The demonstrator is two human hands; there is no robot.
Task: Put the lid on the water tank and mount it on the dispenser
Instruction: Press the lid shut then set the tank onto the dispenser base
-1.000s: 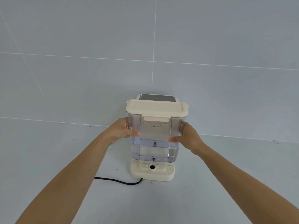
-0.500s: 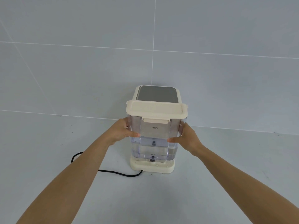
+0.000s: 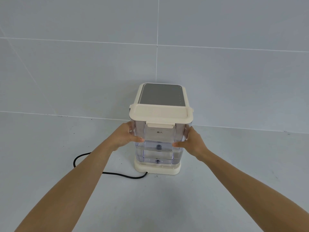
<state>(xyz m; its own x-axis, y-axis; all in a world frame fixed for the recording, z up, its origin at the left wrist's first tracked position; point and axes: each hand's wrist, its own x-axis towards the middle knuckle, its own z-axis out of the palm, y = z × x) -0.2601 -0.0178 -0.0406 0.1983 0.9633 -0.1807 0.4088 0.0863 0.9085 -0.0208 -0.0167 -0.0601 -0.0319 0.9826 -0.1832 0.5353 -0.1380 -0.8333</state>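
Note:
The clear water tank (image 3: 159, 152) stands upright on the cream base of the dispenser (image 3: 157, 169), partly filled with water. Its cream lid (image 3: 161, 113) sits flat on top, level with the dispenser's grey top panel (image 3: 161, 93) behind it. My left hand (image 3: 124, 137) grips the tank's left side, thumb on the front face. On the right side my right hand (image 3: 192, 143) grips it the same way. The dispenser's body behind the tank is mostly hidden.
A black power cord (image 3: 93, 166) runs from the dispenser's base leftward and loops on the grey surface. A grey tiled wall (image 3: 83, 72) rises right behind the dispenser.
The tank came down from above the base, covering the base's socket, and now rests on it against the dispenser. Both hands stayed on its sides.

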